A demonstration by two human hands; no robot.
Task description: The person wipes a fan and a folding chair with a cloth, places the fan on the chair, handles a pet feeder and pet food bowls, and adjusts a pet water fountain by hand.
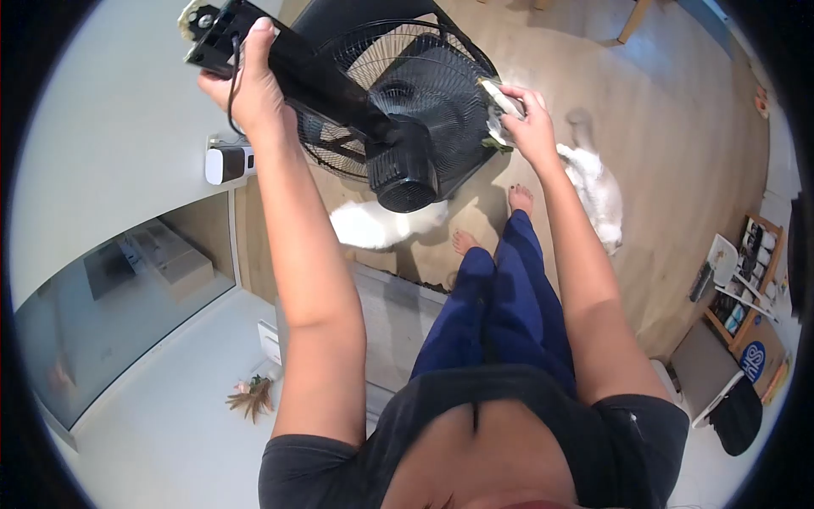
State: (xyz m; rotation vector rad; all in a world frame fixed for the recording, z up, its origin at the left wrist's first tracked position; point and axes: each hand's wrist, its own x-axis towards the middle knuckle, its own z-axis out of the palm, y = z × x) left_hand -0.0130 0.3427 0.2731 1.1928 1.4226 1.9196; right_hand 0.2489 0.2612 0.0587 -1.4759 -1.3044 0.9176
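Note:
A black electric fan (403,165) is tilted, its round wire grille (454,93) facing away beyond the motor housing. My left hand (254,97) is closed around the far end of the fan's black column (318,81), thumb on top, with a black cord hanging beside the wrist. My right hand (530,127) pinches a crumpled white and clear item (502,99) with green at its lower end, right at the grille's edge. What kind of thing it is, I cannot make out. Whether it touches the grille cannot be told.
Beneath the fan is a black surface, perhaps a chair (314,19). One white furry animal (386,225) lies below the fan, and another (600,191) is on the wooden floor (670,170) at right. A white device (227,165) is at left, a rack (750,271) at far right.

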